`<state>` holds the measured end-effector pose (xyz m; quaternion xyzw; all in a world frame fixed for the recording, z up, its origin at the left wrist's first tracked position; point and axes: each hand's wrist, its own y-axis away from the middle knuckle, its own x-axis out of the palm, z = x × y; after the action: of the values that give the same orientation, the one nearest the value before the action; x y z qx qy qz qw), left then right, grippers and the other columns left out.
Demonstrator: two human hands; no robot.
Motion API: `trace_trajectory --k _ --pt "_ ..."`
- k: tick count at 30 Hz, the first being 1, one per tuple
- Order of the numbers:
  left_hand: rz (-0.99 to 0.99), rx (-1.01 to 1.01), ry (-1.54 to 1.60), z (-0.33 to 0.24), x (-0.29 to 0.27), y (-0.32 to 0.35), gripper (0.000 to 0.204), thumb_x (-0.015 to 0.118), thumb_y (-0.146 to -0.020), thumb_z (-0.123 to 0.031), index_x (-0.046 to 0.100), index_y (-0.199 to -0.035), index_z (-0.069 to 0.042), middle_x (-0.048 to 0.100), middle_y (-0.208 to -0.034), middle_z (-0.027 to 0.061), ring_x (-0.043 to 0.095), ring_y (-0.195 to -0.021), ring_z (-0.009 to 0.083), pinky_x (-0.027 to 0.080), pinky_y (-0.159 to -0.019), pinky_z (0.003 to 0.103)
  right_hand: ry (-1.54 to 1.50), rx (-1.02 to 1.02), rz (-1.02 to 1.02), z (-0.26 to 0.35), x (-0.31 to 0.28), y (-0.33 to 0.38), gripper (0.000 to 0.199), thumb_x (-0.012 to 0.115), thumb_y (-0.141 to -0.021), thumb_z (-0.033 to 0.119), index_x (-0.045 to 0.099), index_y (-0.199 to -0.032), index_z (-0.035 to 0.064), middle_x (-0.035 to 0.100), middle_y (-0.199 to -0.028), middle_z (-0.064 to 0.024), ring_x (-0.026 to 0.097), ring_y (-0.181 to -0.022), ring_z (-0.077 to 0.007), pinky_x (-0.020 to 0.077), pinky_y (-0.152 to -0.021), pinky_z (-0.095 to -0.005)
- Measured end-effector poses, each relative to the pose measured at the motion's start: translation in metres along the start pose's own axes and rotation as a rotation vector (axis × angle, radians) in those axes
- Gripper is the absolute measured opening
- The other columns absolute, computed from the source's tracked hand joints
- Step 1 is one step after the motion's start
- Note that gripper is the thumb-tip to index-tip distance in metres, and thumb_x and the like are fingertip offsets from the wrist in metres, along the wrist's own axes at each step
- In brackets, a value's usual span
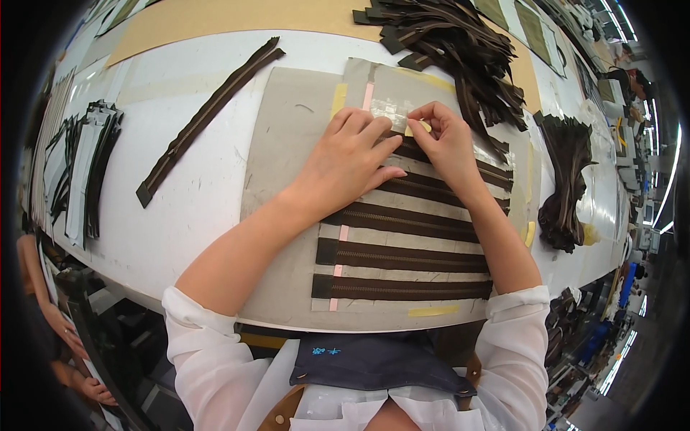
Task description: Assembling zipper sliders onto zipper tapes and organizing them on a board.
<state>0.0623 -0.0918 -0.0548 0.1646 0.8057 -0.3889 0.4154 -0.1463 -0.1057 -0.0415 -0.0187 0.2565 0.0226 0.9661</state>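
Observation:
Dark brown zippers (410, 253) with metal teeth lie in parallel rows across a grey board (280, 115). My left hand (348, 159) rests over the left ends of the upper rows, its fingers spread and apart, partly covering those zippers. At the far end of the rows, my right hand (449, 140) pinches a small yellow piece of tape (417, 128) between thumb and forefinger. The tape is just above the topmost zipper (415, 149); whether it touches the board is unclear. Pink strips (338, 270) run under the zippers' left ends.
One loose zipper (208, 118) lies left of the board on the white table (172, 237). A heap of zippers (460, 50) sits at the far right, with a bundle (566, 183) at right. Stacked dark-edged pieces (90, 172) stand at left. Another person's hands (90, 384) show lower left.

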Motion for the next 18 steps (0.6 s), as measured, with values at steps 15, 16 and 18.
trace_trajectory --k 15,16,18 --pt "-0.007 0.002 -0.01 0.001 0.002 0.002 0.039 0.073 -0.085 -0.034 0.068 -0.115 -0.009 0.058 -0.114 0.0047 0.052 -0.11 0.0252 0.039 -0.105 0.041 0.134 -0.014 -0.019 0.011 0.003 0.003 0.01 0.068 -0.09 0.008 0.064 -0.093 -0.0012 0.061 -0.069 -0.0022 0.048 -0.059 -0.0059 0.0412 -0.056 -0.0237" --pt "-0.008 0.002 -0.01 0.001 0.002 0.002 0.039 0.073 -0.085 -0.034 0.068 -0.114 -0.009 0.057 -0.114 0.0046 0.052 -0.11 0.0252 0.04 -0.105 0.041 0.152 -0.022 -0.028 0.01 0.004 0.003 0.011 0.068 -0.09 0.008 0.065 -0.093 -0.0014 0.062 -0.069 -0.0027 0.049 -0.059 -0.0064 0.0416 -0.056 -0.0241" --pt "-0.006 0.001 -0.009 0.001 0.004 0.002 0.039 0.073 -0.085 -0.034 0.068 -0.114 -0.009 0.057 -0.113 0.0047 0.052 -0.11 0.0252 0.04 -0.105 0.041 0.17 -0.028 -0.037 0.009 0.005 0.003 0.011 0.069 -0.09 0.008 0.065 -0.093 -0.0015 0.062 -0.068 -0.0031 0.049 -0.059 -0.0068 0.0419 -0.055 -0.0246"
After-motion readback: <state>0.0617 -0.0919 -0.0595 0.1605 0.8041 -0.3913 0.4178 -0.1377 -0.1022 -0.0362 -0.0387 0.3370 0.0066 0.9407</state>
